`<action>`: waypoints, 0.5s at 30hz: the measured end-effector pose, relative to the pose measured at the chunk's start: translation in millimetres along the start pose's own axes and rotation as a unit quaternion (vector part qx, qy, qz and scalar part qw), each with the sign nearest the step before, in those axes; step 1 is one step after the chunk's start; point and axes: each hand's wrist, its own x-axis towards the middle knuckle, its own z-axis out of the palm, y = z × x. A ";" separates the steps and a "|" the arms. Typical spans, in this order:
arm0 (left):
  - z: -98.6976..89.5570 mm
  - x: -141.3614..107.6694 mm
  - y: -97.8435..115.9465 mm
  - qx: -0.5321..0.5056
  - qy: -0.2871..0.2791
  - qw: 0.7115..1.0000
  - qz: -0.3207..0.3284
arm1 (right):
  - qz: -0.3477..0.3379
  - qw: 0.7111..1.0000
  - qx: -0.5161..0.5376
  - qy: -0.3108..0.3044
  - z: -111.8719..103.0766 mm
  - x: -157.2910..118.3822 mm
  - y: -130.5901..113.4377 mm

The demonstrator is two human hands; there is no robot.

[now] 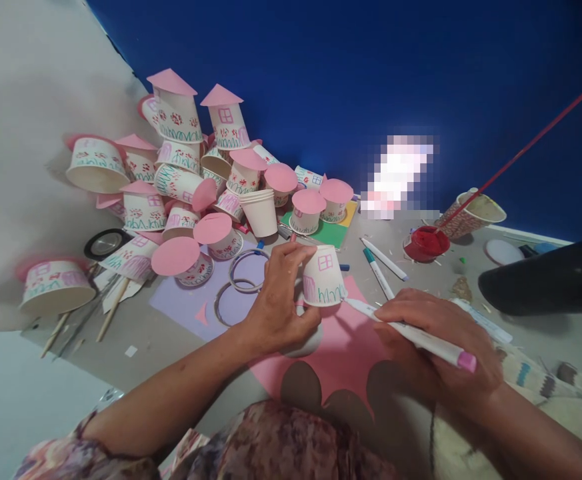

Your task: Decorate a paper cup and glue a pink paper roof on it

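Note:
My left hand [285, 300] grips a white paper cup [323, 283] turned upside down, fingers at its base and thumb near its rim. A purple window, a purple door and green grass strokes are drawn on the cup. In my right hand [435, 340] is a white marker [421, 333] with a pink end, its tip at the cup's lower right edge. Beneath the cup lies pink paper [345, 363] with rounded cut-outs along its near edge.
Several decorated cups with pink paper roofs [171, 83] are heaped at the left. Plain stacked cups [259, 213] stand behind my left hand. Tape rings [241, 300] lie on purple paper. Markers [383, 259], a red pot [427, 245] with a stick and a black cylinder [545, 273] are at right.

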 end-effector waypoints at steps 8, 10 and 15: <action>0.8 -0.1 -0.2 -0.012 0.006 1.000 0.005 | -0.006 1.000 0.016 -0.012 2.7 3.1 0.2; 0.7 0.3 0.0 -0.012 0.006 1.000 0.001 | -0.006 1.000 0.025 -0.012 2.7 3.4 -0.1; 0.5 2.0 -0.8 -0.028 0.009 1.000 -0.004 | 0.016 1.000 0.011 0.012 -2.4 1.2 -0.4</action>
